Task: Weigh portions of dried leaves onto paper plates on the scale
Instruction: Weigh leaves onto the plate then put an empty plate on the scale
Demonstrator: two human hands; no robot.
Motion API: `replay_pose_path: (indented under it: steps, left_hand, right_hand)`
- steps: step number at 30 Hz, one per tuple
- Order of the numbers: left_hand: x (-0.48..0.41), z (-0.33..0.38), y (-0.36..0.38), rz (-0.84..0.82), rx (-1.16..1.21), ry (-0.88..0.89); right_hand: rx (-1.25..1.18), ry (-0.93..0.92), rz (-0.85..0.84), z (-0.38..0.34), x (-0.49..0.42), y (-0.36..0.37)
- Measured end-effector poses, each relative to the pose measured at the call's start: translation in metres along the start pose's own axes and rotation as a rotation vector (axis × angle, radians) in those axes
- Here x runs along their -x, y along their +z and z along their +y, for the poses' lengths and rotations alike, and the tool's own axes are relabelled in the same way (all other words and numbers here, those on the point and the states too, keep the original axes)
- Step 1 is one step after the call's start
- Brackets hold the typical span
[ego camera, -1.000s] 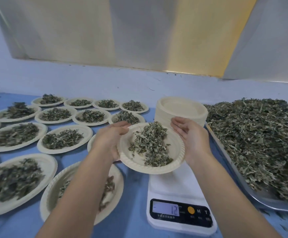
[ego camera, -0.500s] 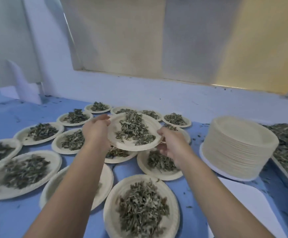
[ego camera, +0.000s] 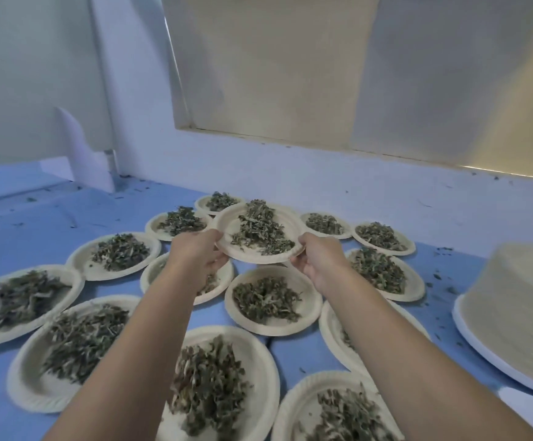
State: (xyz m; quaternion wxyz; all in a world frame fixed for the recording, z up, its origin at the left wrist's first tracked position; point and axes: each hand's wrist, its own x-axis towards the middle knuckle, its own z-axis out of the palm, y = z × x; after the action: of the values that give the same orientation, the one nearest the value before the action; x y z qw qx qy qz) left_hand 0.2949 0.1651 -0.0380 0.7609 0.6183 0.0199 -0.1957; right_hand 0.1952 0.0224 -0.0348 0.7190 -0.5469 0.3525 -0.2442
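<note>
The step in hand looks like parking a weighed portion. The left hand (ego camera: 200, 259) and right hand (ego camera: 317, 261) each pinch an opposite edge of a plate (ego camera: 227, 226), holding its leaves (ego camera: 260, 232) level in the air above the far rows of filled plates (ego camera: 271, 329) on the table (ego camera: 36, 224). Next it needs a free patch to land on (bare blue shows to the left) and a flat descent so nothing slides off. Then both grips let go, and a fresh plate comes from the stack (ego camera: 513, 300).
</note>
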Motion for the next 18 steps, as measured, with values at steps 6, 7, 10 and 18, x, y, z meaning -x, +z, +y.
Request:
replay_pose_path:
  steps: [6,7,10,18]
  left_hand:
    - [-0.064,0.025,-0.022,-0.024,-0.064,-0.070]
    - [-0.075,0.032,-0.024,-0.017,-0.050,-0.076]
    - [-0.117,0.052,-0.029,0.027,-0.009,-0.098]
    - [-0.242,0.081,-0.040,0.284,0.120,-0.064]
  right_hand:
    - [0.029,0.024,-0.037,-0.002,-0.057,0.054]
    - [-0.005,0.034,-0.061,-0.004,-0.065,0.064]
    - [-0.092,0.071,-0.161,-0.010,-0.086,0.094]
    - [-0.033,0.171,-0.271,-0.007,-0.136,0.166]
